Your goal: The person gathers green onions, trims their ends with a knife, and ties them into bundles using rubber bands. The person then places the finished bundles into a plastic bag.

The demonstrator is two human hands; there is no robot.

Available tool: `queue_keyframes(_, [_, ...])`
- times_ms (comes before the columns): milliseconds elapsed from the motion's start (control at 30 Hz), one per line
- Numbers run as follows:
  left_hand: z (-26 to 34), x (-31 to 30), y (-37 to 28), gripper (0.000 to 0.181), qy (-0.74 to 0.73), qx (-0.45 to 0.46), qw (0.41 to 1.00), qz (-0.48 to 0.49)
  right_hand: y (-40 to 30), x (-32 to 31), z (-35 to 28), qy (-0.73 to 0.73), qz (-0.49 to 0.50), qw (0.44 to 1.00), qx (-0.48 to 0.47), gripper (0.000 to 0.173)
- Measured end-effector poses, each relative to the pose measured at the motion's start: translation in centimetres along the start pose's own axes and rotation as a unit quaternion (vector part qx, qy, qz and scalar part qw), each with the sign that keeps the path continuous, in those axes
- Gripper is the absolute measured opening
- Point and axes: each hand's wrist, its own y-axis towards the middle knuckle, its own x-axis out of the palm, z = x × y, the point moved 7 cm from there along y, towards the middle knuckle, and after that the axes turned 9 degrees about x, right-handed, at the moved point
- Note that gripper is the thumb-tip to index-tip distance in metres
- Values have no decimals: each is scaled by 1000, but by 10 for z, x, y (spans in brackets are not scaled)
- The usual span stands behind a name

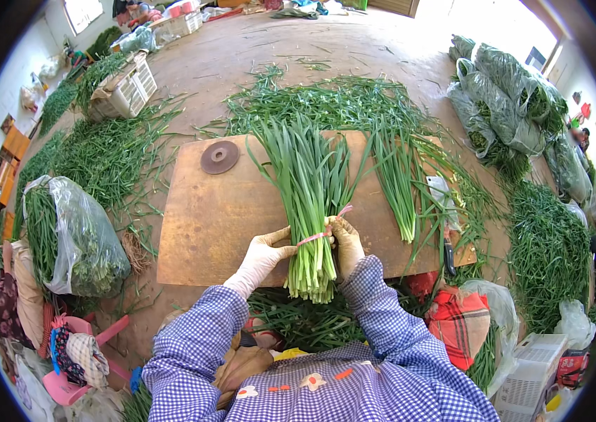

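Note:
A thick bunch of green leafy stalks, probably garlic chives (pixel 311 184), lies over the near edge of a wooden board (pixel 213 221), its pale cut ends towards me. A pink tie (pixel 313 238) runs around its lower part. My left hand (pixel 271 250), in a pale glove, holds the bunch from the left. On the right side, my gloved right hand (pixel 347 240) grips the tie's end beside the stalks. A smaller loose bundle (pixel 397 190) rests further right on the board, near a cleaver (pixel 444 211) with a black handle. At the board's far left is a brown disc (pixel 220 157).
Loose leaves (pixel 324 103) cover the floor beyond the board. A plastic bag of greens (pixel 84 237) stands at left, by a pink chair (pixel 68 382). Filled bags (pixel 509 100) are stacked at right. Crates (pixel 530 369) stand near right and far left. A person's sleeve shows at the left rim.

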Motion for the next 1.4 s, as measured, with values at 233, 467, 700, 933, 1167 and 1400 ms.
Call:
queue_keyframes(233, [-11, -12, -8, 39, -16, 14, 992, 125, -9, 10, -13, -154, 8, 988, -26, 16])
queue_keyframes(467, [-26, -10, 5, 48, 4, 116, 984, 134, -23, 29, -39, -230, 53, 958, -164, 14])
queue_keyframes(700, [-9, 13, 15, 65, -158, 166, 967, 110, -18, 22, -44, -89, -48, 993, -69, 20])
queue_keyframes(933, [6, 16, 16, 70, -68, 184, 972, 129, -14, 6, -47, -29, -23, 999, -36, 21])
queue_keyframes(1167, [43, 80, 20, 74, 623, 188, 759, -8, -21, 10, -51, -160, -12, 986, -49, 20])
queue_keyframes(1400, [43, 92, 16, 15, 469, 334, 816, 54, -30, 9, -61, -124, -67, 988, -68, 19])
